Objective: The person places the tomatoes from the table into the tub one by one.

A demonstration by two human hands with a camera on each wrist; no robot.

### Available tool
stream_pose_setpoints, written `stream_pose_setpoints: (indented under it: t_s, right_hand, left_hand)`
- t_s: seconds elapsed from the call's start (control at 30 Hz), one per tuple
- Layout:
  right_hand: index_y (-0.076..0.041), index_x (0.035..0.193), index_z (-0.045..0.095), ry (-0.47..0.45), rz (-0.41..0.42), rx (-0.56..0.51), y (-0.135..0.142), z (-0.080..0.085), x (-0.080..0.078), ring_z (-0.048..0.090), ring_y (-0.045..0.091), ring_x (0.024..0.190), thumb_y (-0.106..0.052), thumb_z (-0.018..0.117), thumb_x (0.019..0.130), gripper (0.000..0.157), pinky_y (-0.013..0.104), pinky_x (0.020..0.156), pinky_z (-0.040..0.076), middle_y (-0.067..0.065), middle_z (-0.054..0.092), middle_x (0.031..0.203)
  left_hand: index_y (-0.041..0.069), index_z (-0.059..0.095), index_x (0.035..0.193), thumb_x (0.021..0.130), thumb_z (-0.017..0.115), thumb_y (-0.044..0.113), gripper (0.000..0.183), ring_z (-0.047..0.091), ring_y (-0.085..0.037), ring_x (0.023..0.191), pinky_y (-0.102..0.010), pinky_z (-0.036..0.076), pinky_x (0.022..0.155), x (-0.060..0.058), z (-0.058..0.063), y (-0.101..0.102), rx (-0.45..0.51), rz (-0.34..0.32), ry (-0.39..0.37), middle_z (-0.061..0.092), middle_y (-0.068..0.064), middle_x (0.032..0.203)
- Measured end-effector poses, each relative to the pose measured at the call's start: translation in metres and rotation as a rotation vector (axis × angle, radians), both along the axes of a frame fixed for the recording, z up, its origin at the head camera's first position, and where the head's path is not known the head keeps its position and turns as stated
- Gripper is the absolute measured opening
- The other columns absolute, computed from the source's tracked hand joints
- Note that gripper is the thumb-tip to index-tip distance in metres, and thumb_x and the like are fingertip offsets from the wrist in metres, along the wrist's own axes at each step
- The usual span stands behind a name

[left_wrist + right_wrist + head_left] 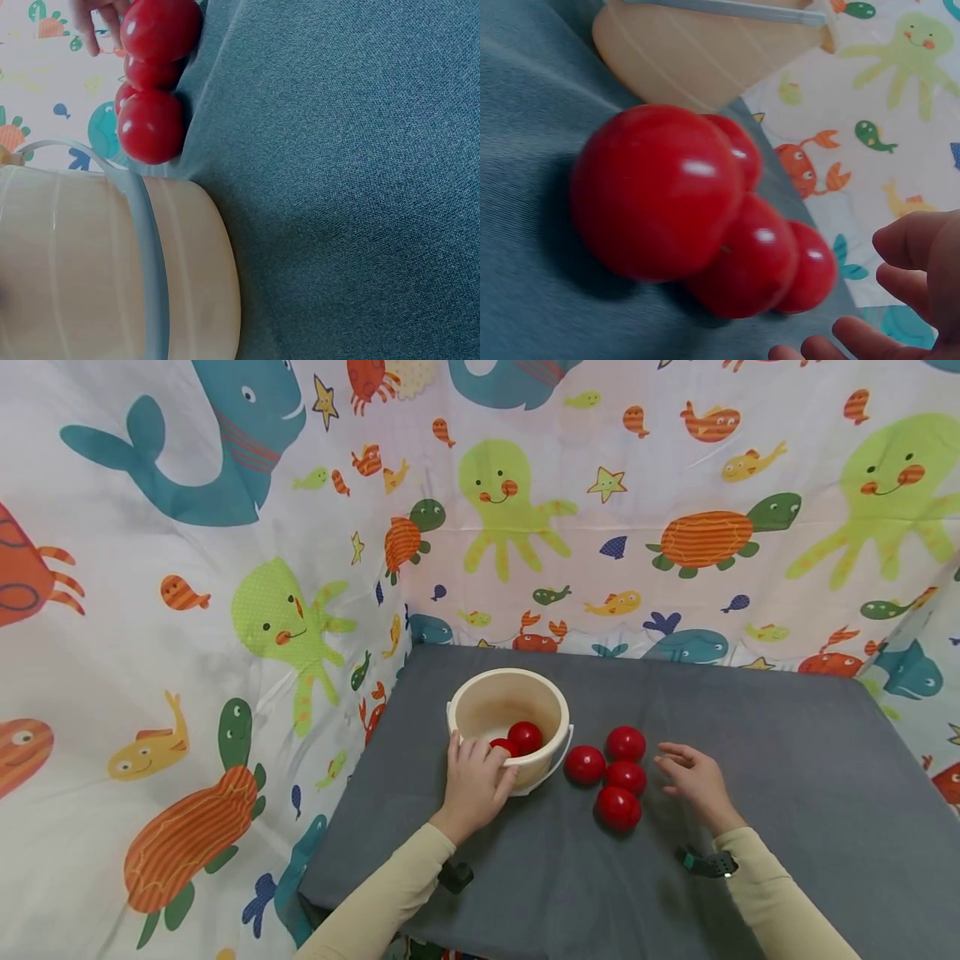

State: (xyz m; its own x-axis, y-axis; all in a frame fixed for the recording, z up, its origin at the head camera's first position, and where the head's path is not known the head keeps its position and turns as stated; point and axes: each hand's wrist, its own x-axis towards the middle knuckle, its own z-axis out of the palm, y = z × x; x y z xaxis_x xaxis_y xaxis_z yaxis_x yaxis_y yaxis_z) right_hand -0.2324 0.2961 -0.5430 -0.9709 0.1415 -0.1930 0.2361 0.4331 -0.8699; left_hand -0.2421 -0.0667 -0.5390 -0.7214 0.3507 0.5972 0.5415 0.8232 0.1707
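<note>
A cream bucket (536, 768) with a pale handle (561, 760) stands upright on the table, two red balls (525, 737) showing inside it. My left hand (474, 781) grips the near rim, its fingers hooked over the edge and its thumb outside. The left wrist view has the bucket's side (82, 262) close up, but not the left hand. Several more red balls (618, 809) lie bunched together to the right of the bucket. Just right of that bunch, my right hand (699, 783) hovers with loosely bent, spread fingers (907, 244), holding nothing.
Dark grey cloth (780, 760) covers the table. A white curtain (585, 527) printed with sea animals hangs behind it and along the left and right sides. Each wrist wears a strap; the right one is a dark band (708, 862).
</note>
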Motion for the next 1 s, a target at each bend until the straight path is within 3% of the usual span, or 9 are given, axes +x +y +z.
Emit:
stream_pose_setpoints:
  t_s: [0.13, 0.2, 0.47, 0.83, 1.0]
  right_hand:
    - [0.000, 0.145, 0.051, -0.016, -0.024, -0.025, -0.007, -0.013, 0.000, 0.063, 0.000, 0.098, -0.032, 0.058, 0.102, 0.053, 0.031, 0.076, 0.063, 0.028, 0.057, 0.143]
    - [-0.001, 0.144, 0.052, -0.024, -0.038, -0.042, -0.010, -0.018, -0.001, 0.061, -0.004, 0.094, -0.031, 0.058, 0.102, 0.052, 0.032, 0.076, 0.063, 0.028, 0.057, 0.143]
    - [-0.003, 0.142, 0.054, -0.034, -0.054, -0.080, -0.024, -0.031, -0.003, 0.065, 0.009, 0.095, -0.031, 0.059, 0.101, 0.050, 0.031, 0.074, 0.063, 0.027, 0.058, 0.142]
    - [-0.005, 0.145, 0.052, -0.055, -0.065, -0.065, -0.033, -0.038, -0.006, 0.065, 0.017, 0.101, -0.033, 0.063, 0.099, 0.055, 0.026, 0.071, 0.061, 0.028, 0.054, 0.146]
    - [-0.004, 0.144, 0.052, -0.053, -0.074, -0.055, -0.035, -0.038, -0.006, 0.065, 0.015, 0.095, -0.035, 0.064, 0.098, 0.057, 0.023, 0.069, 0.059, 0.029, 0.055, 0.145]
  left_hand:
    - [0.019, 0.066, 0.097, 0.095, 0.061, 0.037, 0.019, 0.058, -0.026, 0.106, -0.069, 0.031, 0.115, -0.001, 0.000, 0.000, 0.003, -0.001, 0.014, 0.066, -0.005, 0.097]
    - [0.019, 0.066, 0.097, 0.095, 0.061, 0.038, 0.019, 0.058, -0.026, 0.107, -0.069, 0.031, 0.115, -0.002, 0.000, 0.000, 0.004, -0.004, 0.011, 0.066, -0.004, 0.097]
    - [0.019, 0.066, 0.098, 0.095, 0.060, 0.038, 0.020, 0.059, -0.026, 0.108, -0.069, 0.030, 0.116, -0.001, -0.002, 0.000, 0.008, 0.000, -0.016, 0.067, -0.005, 0.099]
    - [0.019, 0.066, 0.096, 0.094, 0.062, 0.037, 0.018, 0.058, -0.025, 0.107, -0.068, 0.032, 0.115, 0.000, -0.002, 0.001, 0.016, 0.004, 0.013, 0.066, -0.004, 0.097]
    - [0.020, 0.066, 0.096, 0.094, 0.061, 0.038, 0.019, 0.058, -0.025, 0.106, -0.068, 0.032, 0.115, 0.000, -0.002, 0.000, 0.010, 0.007, 0.018, 0.066, -0.003, 0.097]
